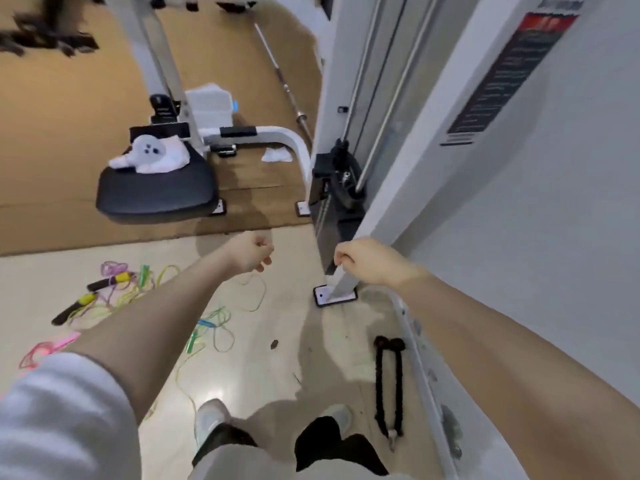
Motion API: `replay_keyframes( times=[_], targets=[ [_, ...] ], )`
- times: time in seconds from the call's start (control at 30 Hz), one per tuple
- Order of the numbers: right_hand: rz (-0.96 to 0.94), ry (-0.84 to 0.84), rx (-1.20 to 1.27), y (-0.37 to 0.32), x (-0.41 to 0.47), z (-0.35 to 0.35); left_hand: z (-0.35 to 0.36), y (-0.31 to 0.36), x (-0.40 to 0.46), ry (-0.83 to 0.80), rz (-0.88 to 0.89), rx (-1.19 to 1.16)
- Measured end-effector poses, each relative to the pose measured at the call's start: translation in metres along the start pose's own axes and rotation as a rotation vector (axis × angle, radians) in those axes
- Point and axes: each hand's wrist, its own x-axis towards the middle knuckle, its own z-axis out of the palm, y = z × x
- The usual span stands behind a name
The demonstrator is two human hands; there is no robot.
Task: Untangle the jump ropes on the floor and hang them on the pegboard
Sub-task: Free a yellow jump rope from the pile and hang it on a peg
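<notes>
Left hand (251,252) pinches thin yellow-green rope (258,296); right hand (367,259) curled.

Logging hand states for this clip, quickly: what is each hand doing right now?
Left hand: fingers curled, pinching a thin yellow-green rope that trails to the floor.
Right hand: fingers curled; whether it holds anything cannot be told.

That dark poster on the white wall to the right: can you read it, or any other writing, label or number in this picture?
Nothing here can be read.
Dark poster with a red band on the white wall: lines of print, too blurred to read.
Black pad on the white exercise machine frame: no legible marking.
Clear plastic water jug with a blue cap: no readable label.
</notes>
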Motion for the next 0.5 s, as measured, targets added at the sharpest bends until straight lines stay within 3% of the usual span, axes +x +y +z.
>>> replay_keyframes(
  times=[0.23, 0.5],
  targets=[
    [-0.217, -0.341, -0.136, -0.179, 0.104, 0.072, -0.112, -0.186, -0.078, 0.171, -0.306, -0.264],
    [-0.329, -0.580, -0.230, -0.262, 0.172, 0.135, -0.127, -0.281, -0.080, 0.233, -0.464, -0.446]
  ],
)
